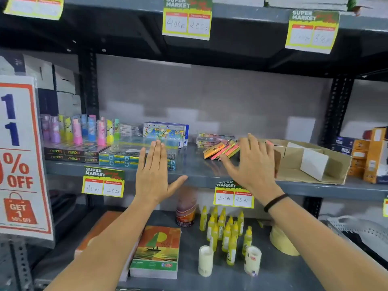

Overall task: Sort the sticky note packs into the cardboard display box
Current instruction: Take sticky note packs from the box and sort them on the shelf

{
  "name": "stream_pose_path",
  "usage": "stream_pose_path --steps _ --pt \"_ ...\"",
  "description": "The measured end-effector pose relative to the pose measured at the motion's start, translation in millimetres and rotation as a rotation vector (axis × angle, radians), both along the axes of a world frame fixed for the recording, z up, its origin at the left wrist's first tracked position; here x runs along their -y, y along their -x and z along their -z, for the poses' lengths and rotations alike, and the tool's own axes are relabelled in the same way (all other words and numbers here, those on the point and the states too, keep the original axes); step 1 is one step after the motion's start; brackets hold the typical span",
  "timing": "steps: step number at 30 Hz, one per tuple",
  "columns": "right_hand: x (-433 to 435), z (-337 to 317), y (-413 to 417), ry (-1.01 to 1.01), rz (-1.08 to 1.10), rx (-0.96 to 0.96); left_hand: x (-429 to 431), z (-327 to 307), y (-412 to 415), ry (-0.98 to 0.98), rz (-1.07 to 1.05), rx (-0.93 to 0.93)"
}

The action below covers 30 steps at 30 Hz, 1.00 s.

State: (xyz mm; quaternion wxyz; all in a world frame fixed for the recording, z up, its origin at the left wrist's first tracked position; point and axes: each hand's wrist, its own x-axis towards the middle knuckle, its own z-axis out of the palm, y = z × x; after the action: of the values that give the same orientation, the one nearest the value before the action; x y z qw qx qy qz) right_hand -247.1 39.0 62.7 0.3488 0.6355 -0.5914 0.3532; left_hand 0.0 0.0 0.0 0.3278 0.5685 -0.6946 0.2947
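Neither hand grips anything yet. Our left hand [152, 173] is flat and open, fingers together and thumb spread, held over the front edge of the middle shelf [195, 164] with nothing in it. Our right hand [251, 162] is spread wide, palm down, fingers splayed, reaching toward the sticky note packs [220, 150]; whether the fingertips touch the nearest pack we cannot tell, since the hand covers that edge.

Packs: a small fanned pile, orange, pink and yellow, lying flat on the shelf just left of the cardboard display box [315, 162]. The box sits to the right on the same shelf, open side toward us, with white dividers [312, 162] making compartments (those we can see look empty; the near left corner is hidden behind the right hand).

Step in hand, as we judge it: the reach for a first pack, so sorting has barely begun.

Next move calls for closing the right fingers around one pack or a thin stack, lifting it clear of the pile, and carrying it right over the box wall into one compartment. The left hand could steady the pile.
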Motion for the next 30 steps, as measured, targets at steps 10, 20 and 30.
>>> stream_pose_path --steps 10,20,30 --pt "88.8 -28.7 -50.5 -0.303 0.161 -0.142 8.0 3.7 -1.0 0.144 -0.045 0.066" --pt "129.3 -32.6 -64.0 -0.542 0.287 -0.224 13.5 5.8 -1.0 0.202 -0.041 0.058" --pt "122.7 -42.4 -56.2 -0.449 0.098 -0.288 14.6 6.6 -0.7 0.21 -0.058 0.066"
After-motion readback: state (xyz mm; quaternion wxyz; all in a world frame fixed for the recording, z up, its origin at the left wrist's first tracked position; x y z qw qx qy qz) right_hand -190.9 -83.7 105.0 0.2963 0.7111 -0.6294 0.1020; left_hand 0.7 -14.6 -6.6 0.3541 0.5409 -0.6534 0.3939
